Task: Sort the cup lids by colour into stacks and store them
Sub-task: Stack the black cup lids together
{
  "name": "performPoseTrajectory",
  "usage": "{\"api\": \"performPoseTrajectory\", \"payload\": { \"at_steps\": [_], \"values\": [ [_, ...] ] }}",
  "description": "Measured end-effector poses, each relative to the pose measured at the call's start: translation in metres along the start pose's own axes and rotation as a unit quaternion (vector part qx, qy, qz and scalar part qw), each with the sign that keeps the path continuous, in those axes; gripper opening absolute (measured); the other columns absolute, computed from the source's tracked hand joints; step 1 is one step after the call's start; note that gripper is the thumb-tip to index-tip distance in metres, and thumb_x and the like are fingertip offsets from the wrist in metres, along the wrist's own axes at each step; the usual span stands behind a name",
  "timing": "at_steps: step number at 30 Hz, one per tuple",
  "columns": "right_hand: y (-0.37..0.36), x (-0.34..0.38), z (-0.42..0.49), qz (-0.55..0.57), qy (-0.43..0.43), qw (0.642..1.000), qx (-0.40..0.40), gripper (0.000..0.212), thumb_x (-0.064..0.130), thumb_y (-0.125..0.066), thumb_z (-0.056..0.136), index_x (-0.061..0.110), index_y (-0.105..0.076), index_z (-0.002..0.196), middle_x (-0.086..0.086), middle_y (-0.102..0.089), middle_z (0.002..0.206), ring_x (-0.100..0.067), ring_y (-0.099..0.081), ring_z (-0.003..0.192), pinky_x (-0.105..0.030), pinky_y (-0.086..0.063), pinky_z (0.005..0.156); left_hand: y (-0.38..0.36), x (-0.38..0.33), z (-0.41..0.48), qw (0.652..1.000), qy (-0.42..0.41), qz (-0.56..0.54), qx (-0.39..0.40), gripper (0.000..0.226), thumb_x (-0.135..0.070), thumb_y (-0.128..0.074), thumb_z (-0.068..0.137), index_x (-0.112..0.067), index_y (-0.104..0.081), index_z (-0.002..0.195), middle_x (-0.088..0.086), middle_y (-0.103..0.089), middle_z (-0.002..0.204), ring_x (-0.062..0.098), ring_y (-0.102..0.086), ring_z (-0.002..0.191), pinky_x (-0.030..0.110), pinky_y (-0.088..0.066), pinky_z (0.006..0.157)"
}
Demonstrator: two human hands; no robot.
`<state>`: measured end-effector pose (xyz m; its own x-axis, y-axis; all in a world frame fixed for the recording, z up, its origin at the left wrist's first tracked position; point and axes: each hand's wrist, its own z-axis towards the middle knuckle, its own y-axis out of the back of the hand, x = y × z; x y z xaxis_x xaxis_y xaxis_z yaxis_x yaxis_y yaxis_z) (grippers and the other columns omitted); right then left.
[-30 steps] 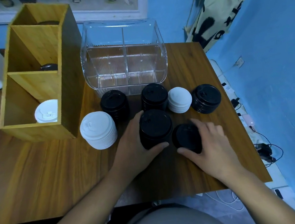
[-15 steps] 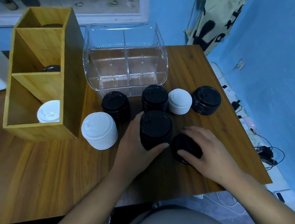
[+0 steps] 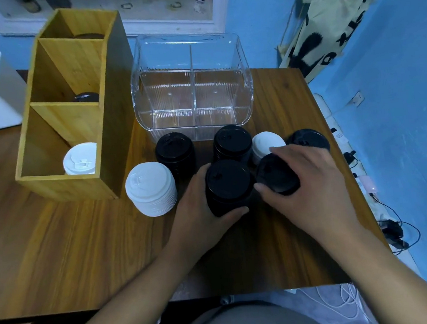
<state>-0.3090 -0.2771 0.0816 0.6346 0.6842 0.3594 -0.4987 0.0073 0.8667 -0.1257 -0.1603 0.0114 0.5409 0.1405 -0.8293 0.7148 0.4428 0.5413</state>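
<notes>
Just right of the wooden rack [image 3: 73,109] a white stack [image 3: 150,188] is sitting. At near centre the left hand [image 3: 201,212] is wrapping round a tall black stack [image 3: 227,184]; beside it the right hand [image 3: 310,187] is gripping a tilted black lid [image 3: 275,178] between thumb and fingers.
</notes>
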Motion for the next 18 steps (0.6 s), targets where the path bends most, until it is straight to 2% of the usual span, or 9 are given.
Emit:
{"api": "performPoseTrajectory", "payload": {
  "at_steps": [2,6,8,11,14,18],
  "values": [
    [0.01,-0.01,0.004,-0.016,-0.021,1.0,-0.006,0.068,0.06,-0.074,0.077,0.021,-0.064,0.131,0.003,-0.065,0.126,-0.021,-0.053,0.122,-0.018,-0.03,0.101,0.0,-0.001,0.0,1.0,0.002,0.001,0.006,0.105,-0.06,-0.086,0.068,-0.029,-0.031,0.152,-0.024,-0.043,0.139,-0.014,-0.038,0.126,-0.003,-0.026,0.101],
    [0.005,0.007,0.007,0.082,-0.05,0.995,-0.006,0.06,0.059,-0.073,0.076,0.028,-0.063,0.126,0.017,-0.059,0.117,-0.008,-0.049,0.114,-0.01,-0.031,0.091,0.0,0.0,0.002,1.0,0.003,-0.004,0.014,0.105,-0.061,-0.086,0.068,-0.029,-0.032,0.152,-0.019,-0.047,0.144,-0.011,-0.041,0.128,0.001,-0.03,0.102],
    [-0.014,0.027,0.006,0.122,-0.034,0.992,0.02,0.057,0.057,-0.074,0.077,0.03,-0.062,0.126,0.019,-0.057,0.119,-0.004,-0.048,0.114,-0.01,-0.033,0.093,-0.001,0.0,0.001,1.0,0.003,-0.017,0.015,0.103,-0.061,-0.084,0.069,-0.026,-0.034,0.152,-0.016,-0.05,0.144,-0.006,-0.046,0.129,0.012,-0.039,0.105],
    [-0.04,0.042,0.004,0.174,-0.011,0.984,0.043,0.06,0.054,-0.075,0.08,0.026,-0.062,0.131,0.01,-0.055,0.127,-0.005,-0.05,0.121,-0.015,-0.041,0.099,-0.001,0.0,0.0,0.999,-0.005,-0.042,0.01,0.095,-0.05,-0.084,0.074,-0.02,-0.037,0.151,-0.012,-0.053,0.143,0.0,-0.051,0.129,0.025,-0.047,0.105],
    [-0.056,0.04,0.005,0.187,0.004,0.981,0.047,0.061,0.047,-0.077,0.082,0.022,-0.061,0.135,0.006,-0.049,0.13,-0.006,-0.047,0.125,-0.014,-0.041,0.103,0.0,0.0,0.001,0.999,-0.009,-0.047,0.01,0.093,-0.04,-0.087,0.075,-0.021,-0.038,0.151,-0.012,-0.053,0.143,0.002,-0.052,0.129,0.03,-0.049,0.104],
    [-0.066,0.038,0.005,0.15,0.034,0.986,0.065,0.065,0.053,-0.066,0.088,0.024,-0.054,0.145,0.005,-0.044,0.143,-0.009,-0.041,0.136,-0.023,-0.037,0.111,0.0,0.002,0.0,0.999,-0.007,-0.05,0.009,0.097,-0.038,-0.088,0.074,-0.021,-0.033,0.153,-0.011,-0.053,0.143,0.004,-0.054,0.129,0.034,-0.052,0.102]
  ]
}}
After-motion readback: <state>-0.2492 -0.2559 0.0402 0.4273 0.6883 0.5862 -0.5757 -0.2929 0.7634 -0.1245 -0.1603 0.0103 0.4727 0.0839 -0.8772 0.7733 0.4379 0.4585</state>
